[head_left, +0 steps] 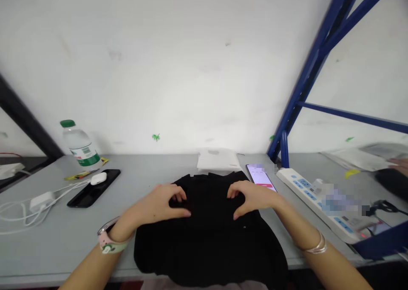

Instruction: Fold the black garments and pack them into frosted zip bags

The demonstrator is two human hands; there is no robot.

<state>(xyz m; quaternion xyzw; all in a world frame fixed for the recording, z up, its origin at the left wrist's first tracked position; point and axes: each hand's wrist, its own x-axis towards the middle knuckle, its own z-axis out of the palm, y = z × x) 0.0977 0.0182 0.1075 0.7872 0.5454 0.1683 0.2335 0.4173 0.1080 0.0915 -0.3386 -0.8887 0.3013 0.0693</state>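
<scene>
A black garment [207, 243], shirt-like with a small light mark at its right, lies spread on the grey table in front of me. Its upper edge is uneven, and its lower part hangs toward my body over the front edge. My left hand [165, 203] rests at the upper left of the cloth, thumb and fingers apart. On the upper right, my right hand [245, 196] is curved the same way, with a gap between thumb and fingers. No cloth shows pinched in either hand.
Beyond the garment lies a flat white packet [218, 160]. A lit phone [259, 177] and a white power strip [315, 203] are to the right, near a blue metal frame [306, 73]. Leftward are a bottle [81, 147], a black phone [92, 192] and a charger [42, 201] with cables.
</scene>
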